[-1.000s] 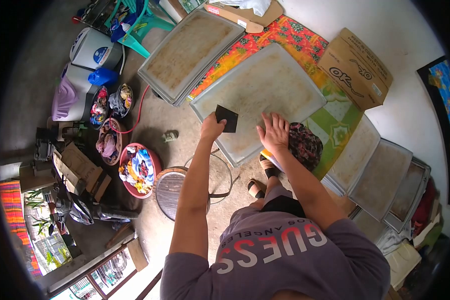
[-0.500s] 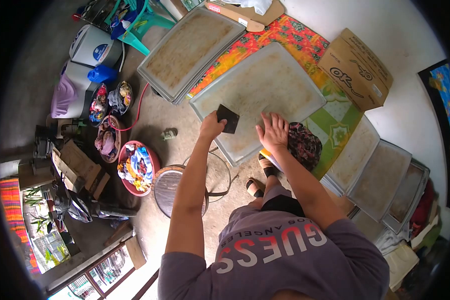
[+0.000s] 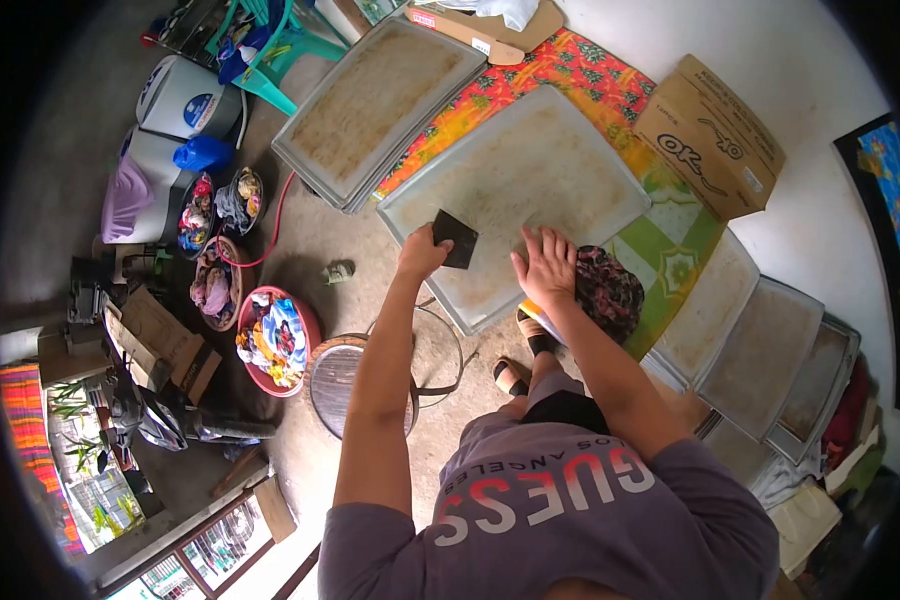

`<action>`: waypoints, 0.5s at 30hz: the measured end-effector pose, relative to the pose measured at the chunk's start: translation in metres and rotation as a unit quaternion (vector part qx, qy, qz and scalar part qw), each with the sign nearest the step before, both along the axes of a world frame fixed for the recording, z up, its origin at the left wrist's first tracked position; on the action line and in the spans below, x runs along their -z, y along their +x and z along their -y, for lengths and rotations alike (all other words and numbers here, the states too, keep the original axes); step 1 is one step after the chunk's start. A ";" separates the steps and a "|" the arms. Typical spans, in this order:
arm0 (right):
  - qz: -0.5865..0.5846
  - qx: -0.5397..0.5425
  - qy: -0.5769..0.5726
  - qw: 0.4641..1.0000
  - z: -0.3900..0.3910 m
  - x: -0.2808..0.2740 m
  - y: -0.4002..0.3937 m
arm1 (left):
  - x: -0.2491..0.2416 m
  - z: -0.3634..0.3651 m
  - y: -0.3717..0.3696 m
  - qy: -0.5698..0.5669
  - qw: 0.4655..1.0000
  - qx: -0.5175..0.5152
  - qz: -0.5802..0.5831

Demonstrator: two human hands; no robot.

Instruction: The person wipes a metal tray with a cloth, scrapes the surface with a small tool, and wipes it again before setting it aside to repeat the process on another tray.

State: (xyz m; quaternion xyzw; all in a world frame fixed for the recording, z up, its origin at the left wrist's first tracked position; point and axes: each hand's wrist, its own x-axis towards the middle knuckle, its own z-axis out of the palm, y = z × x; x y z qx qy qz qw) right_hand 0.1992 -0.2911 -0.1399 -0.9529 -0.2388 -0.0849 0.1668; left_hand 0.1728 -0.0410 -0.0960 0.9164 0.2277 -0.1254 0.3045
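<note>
A large grey metal baking tray (image 3: 530, 130) with brownish stains lies in front of me. My left hand (image 3: 423, 252) is closed around a dark, flat, square scraper (image 3: 455, 238), which rests against the tray's left part. Fingers apart, my right hand (image 3: 547, 268) lies flat on the tray's near right part and holds nothing. Just right of that hand is a dark patterned cloth item (image 3: 610, 295), partly under the tray's edge.
More stained trays (image 3: 390, 100) are stacked at the back left, and others (image 3: 760, 340) at the right. A cardboard box (image 3: 710, 140) stands by the wall. A round stool (image 3: 335, 385) and a pink basin (image 3: 305, 310) of clothes are on the left floor.
</note>
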 end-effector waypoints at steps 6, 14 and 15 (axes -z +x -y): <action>0.010 -0.004 0.007 1.000 0.000 0.002 0.000 | 0.006 -0.005 0.002 -0.020 1.000 -0.004 0.013; 0.006 -0.003 0.008 1.000 0.002 0.000 0.001 | 0.010 -0.007 0.001 -0.001 0.999 0.034 -0.004; 0.005 -0.004 0.010 1.000 0.001 0.000 0.001 | 0.009 -0.004 -0.001 0.001 1.000 -0.002 0.011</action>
